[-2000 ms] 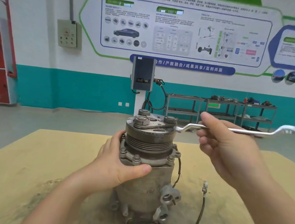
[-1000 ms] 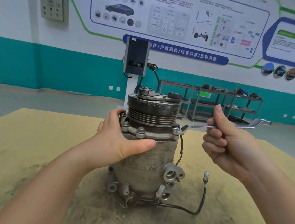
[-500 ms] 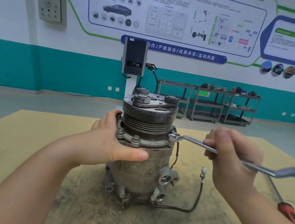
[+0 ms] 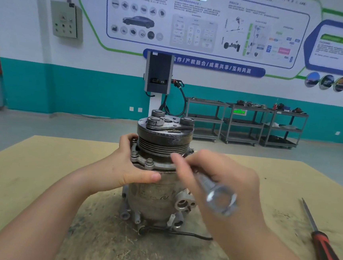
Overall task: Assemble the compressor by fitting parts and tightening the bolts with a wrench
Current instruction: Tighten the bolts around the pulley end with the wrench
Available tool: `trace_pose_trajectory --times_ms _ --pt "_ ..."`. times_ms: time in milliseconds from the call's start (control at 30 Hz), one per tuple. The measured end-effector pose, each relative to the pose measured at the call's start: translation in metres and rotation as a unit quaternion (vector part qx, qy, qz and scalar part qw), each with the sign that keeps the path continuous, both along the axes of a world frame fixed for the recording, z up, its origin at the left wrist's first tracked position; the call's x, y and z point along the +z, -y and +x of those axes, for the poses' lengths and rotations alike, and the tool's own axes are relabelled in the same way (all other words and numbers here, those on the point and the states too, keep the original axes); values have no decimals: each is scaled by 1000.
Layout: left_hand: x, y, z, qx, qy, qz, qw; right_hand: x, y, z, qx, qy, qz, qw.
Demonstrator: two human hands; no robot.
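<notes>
A compressor stands upright at the middle of a tan worktable, its grooved pulley on top and a ring of flange bolts beneath. The left hand grips the housing, thumb across the near side, fingers curled round the far left of the flange. The right hand clamps its fingers on a wrench, whose free ring end swings blurred toward the camera; its working end, at the flange's right, is hidden behind the fingers. Good practice here would be to keep the ring seated squarely on the bolt head and brace the body firmly against the pull. A black cable trails at the base; a red-handled screwdriver lies well to the right. Metal carts line the far wall.
</notes>
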State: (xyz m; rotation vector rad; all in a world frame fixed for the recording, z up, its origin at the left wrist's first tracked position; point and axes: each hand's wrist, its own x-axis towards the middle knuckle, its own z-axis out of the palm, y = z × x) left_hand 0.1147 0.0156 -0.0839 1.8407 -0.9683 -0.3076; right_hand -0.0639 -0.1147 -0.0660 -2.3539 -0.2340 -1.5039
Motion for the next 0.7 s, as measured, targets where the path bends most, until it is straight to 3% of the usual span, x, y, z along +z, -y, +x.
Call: trace_pose_trajectory --times_ms 67,133,267,367,533,600,633,700 --pt "0 1 0 9 2 1 1000 12 5 -4 51 14 125 991" --pt "-1 1 1 8 -4 3 1000 19 17 -3 96 18 287 953" --pt "1 -1 2 7 -7 19 1000 15 42 12 178 -55 562 806" --pt "1 -2 2 7 -2 25 1000 11 53 20 227 -61 624 745" --pt "3 -2 4 1 1 39 999 7 63 24 248 -56 633 732" --pt "5 -2 5 -1 1 48 999 2 62 26 242 -46 622 744" --pt "5 -3 4 -1 2 51 999 -1 60 26 222 -31 593 773" --pt "6 -3 4 -2 3 54 999 -9 54 22 162 25 469 868"
